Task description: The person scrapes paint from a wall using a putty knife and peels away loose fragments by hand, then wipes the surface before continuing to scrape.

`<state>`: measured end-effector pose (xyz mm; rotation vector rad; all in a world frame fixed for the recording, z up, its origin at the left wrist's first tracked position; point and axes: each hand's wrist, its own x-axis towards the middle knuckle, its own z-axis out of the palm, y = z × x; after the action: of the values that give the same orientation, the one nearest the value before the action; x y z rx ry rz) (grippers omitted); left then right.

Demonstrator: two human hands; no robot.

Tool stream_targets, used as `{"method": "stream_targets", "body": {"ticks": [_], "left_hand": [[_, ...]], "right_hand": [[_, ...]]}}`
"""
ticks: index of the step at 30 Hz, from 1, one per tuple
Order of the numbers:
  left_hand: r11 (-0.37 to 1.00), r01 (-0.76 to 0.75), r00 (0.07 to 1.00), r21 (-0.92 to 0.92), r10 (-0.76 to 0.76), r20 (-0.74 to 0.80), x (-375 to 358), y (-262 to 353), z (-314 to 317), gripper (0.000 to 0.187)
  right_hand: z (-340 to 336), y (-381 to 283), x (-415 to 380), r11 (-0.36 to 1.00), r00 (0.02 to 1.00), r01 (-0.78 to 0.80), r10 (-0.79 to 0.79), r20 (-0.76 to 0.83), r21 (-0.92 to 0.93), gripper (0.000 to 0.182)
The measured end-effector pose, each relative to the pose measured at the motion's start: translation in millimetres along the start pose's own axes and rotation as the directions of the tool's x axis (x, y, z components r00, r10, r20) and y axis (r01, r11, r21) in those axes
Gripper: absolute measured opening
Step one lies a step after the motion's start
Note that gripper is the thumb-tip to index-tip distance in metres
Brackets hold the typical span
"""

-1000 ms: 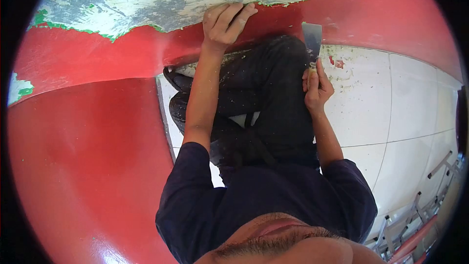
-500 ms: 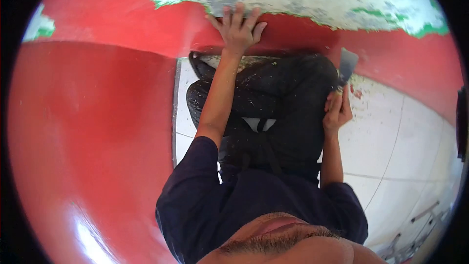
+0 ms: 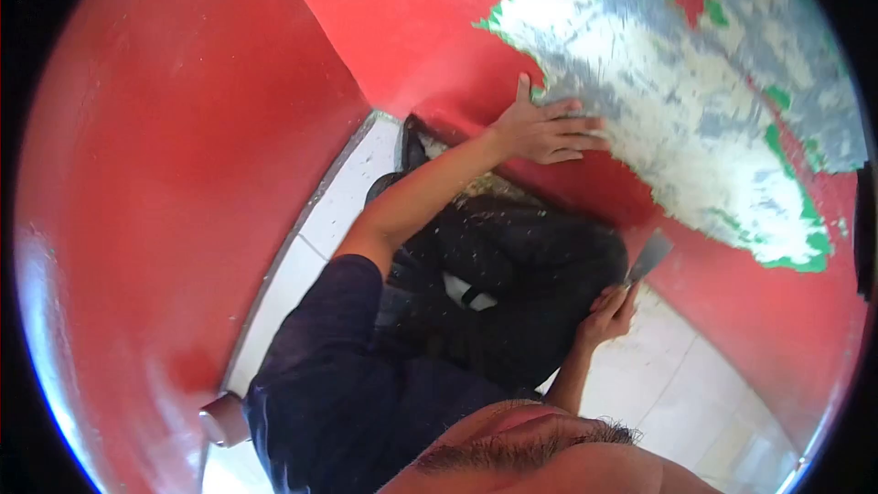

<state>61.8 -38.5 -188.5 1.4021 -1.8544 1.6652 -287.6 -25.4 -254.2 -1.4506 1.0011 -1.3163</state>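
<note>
My left hand [image 3: 549, 132] lies with spread fingers on the wall, across the ragged edge between red paint [image 3: 439, 27] and a bare white and grey patch [image 3: 658, 91] rimmed with green. Nothing is held in it. Lower right, beside my bent knee, my right hand [image 3: 611, 314] is closed around the handle of a scraper [image 3: 650, 254]. The scraper's flat metal blade points up and to the right, close to the red lower wall; whether it touches the wall I cannot tell.
A red wall [image 3: 174, 146] stands on the left and meets the other wall at a corner. My crossed legs [image 3: 512, 284] rest on the white tiled floor [image 3: 640, 366], with flakes near the wall. A brownish cup-like object [image 3: 224, 419] is at the lower left.
The view has turned, so the wall patch sits farther right and lower. My left hand has turned sideways against the wall, fingers now pointing right. The scraper stays in my right hand.
</note>
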Motion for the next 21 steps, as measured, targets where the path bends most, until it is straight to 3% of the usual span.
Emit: {"method": "stream_targets", "body": {"ticks": [3, 4, 5, 6, 7, 9, 10, 11, 12, 13, 14, 15, 16, 17, 18, 21], "left_hand": [[0.982, 0.179, 0.982, 0.058, -0.182, 0.046, 10.1, -65.4, -11.3, 0.06], [0.923, 0.376, 0.924, 0.082, -0.381, 0.045, 28.7, -93.1, -33.8, 0.059], [0.824, 0.556, 0.825, 0.109, -0.563, 0.041, 47.5, -120.9, -56.4, 0.059], [0.707, 0.693, 0.72, 0.141, -0.667, -0.191, 57.2, -147.3, -60.9, 0.053], [0.544, 0.839, 0.526, 0.023, -0.799, -0.29, 64.4, -169.2, -69.4, 0.05], [0.327, 0.945, 0.267, -0.032, -0.82, -0.507, 38.0, -191.0, -54.8, 0.051], [0.298, 0.954, 0.256, 0.046, -0.72, -0.645, 13.8, -199.4, -33.5, 0.049], [0.332, 0.942, 0.242, -0.047, -0.77, -0.59, 4.9, -174.9, -34.9, 0.043], [0.351, 0.925, 0.227, -0.143, -0.816, -0.532, -4.1, -150.6, -36.0, 0.038], [0.352, 0.838, 0.265, -0.417, -0.93, -0.254, 5.4, -91.8, -68.9, 0.037], [0.158, 0.822, 0.188, -0.547, -0.982, -0.001, 17.1, -42.2, -89.4, 0.024], [-0.253, 0.558, 0.067, -0.79, -0.936, 0.347, 5.9, 7.7, -81.3, 0.025], [-0.52, 0.365, 0.069, -0.772, -0.812, 0.579, 15.6, 39.3, -92.3, 0.026], [-0.754, 0.269, 0.095, -0.599, -0.598, 0.796, 24.8, 56.8, -97.6, 0.035], [-0.922, -0.011, 0.19, -0.387, -0.382, 0.905, 32.5, 66.5, -91.8, 0.041], [-0.967, -0.241, 0.402, -0.078, -0.173, 0.899, 46.4, 61.0, -87.9, 0.047]], "right_hand": [[-1.6, -5.8, -3.1, 0.999, 0.999, 0.037, -0.037, 0.011, -0.006, 0.041], [-0.5, -6.8, -6.3, 0.999, 0.999, 0.034, -0.034, 0.014, -0.017, 0.041], [2.6, -9.2, -8.1, 1.0, 1.0, 0.019, -0.019, -0.002, -0.022, 0.04], [7.4, -11.5, -6.9, 0.999, 1.0, -0.001, 0.001, -0.017, -0.034, 0.039], [10.0, -14.8, -5.2, 0.998, 0.999, -0.022, 0.02, -0.03, -0.055, 0.038], [18.6, -24.4, -4.9, 0.997, 0.999, -0.033, 0.034, -0.007, 0.073, 0.04], [27.3, -28.1, -5.4, 0.989, 0.999, -0.038, 0.038, 0.001, 0.144, 0.041], [36.0, -35.1, -6.4, 0.989, 0.997, -0.025, 0.014, 0.072, 0.145, 0.041], [46.4, -46.7, -6.7, 0.989, 0.99, -0.009, -0.012, 0.138, 0.151, 0.041], [57.7, -56.7, -4.2, 0.998, 0.975, 0.011, -0.025, 0.22, 0.066, 0.041], [69.0, -68.5, -3.3, 0.999, 0.954, 0.03, -0.024, 0.298, -0.017, 0.041], [77.7, -81.5, -5.8, 0.993, 0.928, 0.045, -0.002, 0.373, -0.106, 0.041], [87.4, -100.6, -7.3, 0.99, 0.909, 0.005, 0.056, 0.414, -0.144, 0.042], [99.5, -121.5, -5.0, 0.983, 0.886, -0.03, 0.11, 0.451, -0.181, 0.042], [107.8, -130.2, -1.8, 0.973, 0.859, -0.063, 0.166, 0.485, -0.222, 0.043], [114.9, -111.9, 12.1, 0.925, 0.836, 0.293, -0.125, 0.534, -0.243, 0.044]]}}
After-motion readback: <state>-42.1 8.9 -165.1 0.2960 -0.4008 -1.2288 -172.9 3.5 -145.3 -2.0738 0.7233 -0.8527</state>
